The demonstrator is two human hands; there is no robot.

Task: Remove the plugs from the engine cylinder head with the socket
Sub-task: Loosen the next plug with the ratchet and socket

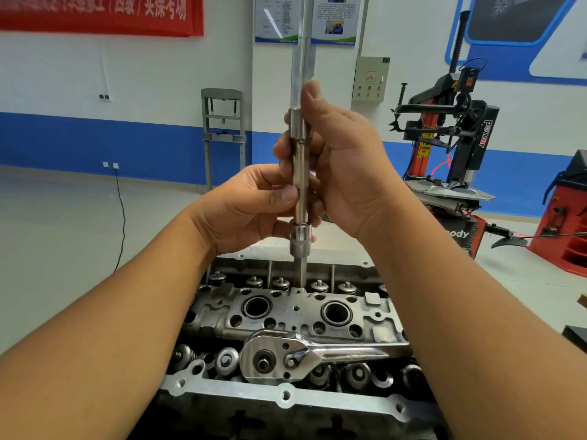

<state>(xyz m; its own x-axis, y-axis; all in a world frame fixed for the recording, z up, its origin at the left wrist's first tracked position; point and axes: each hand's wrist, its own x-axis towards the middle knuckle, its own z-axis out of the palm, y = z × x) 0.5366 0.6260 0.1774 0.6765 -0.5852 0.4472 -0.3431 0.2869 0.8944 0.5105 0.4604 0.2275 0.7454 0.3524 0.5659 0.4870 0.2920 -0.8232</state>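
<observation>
Cylinder head point(286, 396) lies below both hands, long axis running left-right. Two round plug wells point(256, 307) in its centre strip; their insides are dark, contents can't be told. Valve springs point(226, 360) sit in rows along near and far sides.

Readable writing: "power" on the red/black tire machine point(457, 128) at right, and a partial "ody" lower down on it. Red banner point(101, 14) top left has characters, too blurred to read.

Socket w/ extension point(300, 198) held upright, long axis vertical, lower end pointing down at the head, above it and not in a well. Left hand point(251, 208) pinches the shaft w/ thumb and fingers at mid-length. Right hand point(340, 166) wraps the upper part, thumb up along it.

Ratchet point(276, 354) lies flat on the head, handle pointing right, passing under the right forearm.
</observation>
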